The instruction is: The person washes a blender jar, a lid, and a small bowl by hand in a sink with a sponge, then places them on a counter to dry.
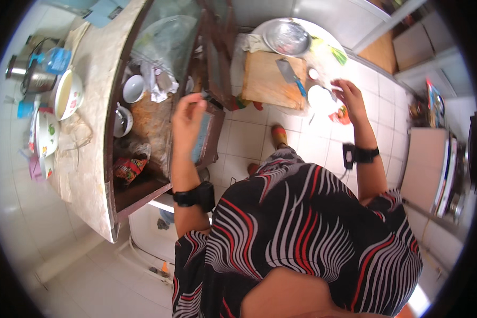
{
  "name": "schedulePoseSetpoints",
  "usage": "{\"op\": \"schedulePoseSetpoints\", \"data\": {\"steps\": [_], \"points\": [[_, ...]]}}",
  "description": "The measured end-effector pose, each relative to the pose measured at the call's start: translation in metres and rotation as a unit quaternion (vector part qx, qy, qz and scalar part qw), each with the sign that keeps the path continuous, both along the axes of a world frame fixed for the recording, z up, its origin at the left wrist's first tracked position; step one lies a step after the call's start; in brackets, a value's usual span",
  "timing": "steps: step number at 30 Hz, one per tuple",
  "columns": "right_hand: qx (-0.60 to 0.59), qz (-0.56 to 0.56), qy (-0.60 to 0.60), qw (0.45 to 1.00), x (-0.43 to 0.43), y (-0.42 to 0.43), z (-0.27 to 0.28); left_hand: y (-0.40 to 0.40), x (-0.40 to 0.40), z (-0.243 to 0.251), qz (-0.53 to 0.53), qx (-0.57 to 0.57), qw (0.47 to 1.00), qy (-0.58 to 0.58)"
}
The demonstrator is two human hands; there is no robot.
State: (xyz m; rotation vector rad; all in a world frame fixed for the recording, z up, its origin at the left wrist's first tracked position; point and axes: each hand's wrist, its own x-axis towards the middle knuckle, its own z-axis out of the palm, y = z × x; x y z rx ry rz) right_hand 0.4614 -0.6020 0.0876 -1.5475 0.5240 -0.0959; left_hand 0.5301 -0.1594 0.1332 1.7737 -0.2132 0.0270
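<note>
My left hand [189, 121] is raised beside the open front of a wooden cabinet [165, 194], fingers curled; whether it touches the door edge is unclear. My right hand [348, 95], fingers bent, is by a white dish [320, 98] at the table's edge. A dark thing shows at its fingertips, so its grip is unclear. Ahead, a cleaver [288, 71] with a blue handle lies on a wooden cutting board [268, 85]. Behind the board stands a metal basin [287, 37] covered with clear plastic. Green vegetable stalks [337, 55] lie to its right.
Inside the cabinet are a white bowl [134, 89], another bowl with a spoon [124, 128] and a red food packet [129, 169]. Enamel basins [69, 95] and a metal kettle [39, 79] stand on its top. The brown door [218, 59] juts out beside the table. A shelf unit [425, 167] stands right.
</note>
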Motion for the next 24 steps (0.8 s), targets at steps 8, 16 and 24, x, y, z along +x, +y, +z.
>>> {"op": "schedulePoseSetpoints", "data": {"steps": [8,16,24], "points": [[0.026,0.064,0.071,0.995,0.033,-0.016,-0.013,-0.029,0.019,-0.058,0.042,0.117,0.988,0.094],[-0.003,0.071,0.060,0.996,0.065,-0.078,-0.044,-0.047,0.037,-0.117,0.067,0.116,0.979,0.153],[-0.016,0.016,0.173,0.985,0.017,-0.117,-0.099,-0.079,0.038,-0.159,0.056,0.132,0.972,0.184]]}}
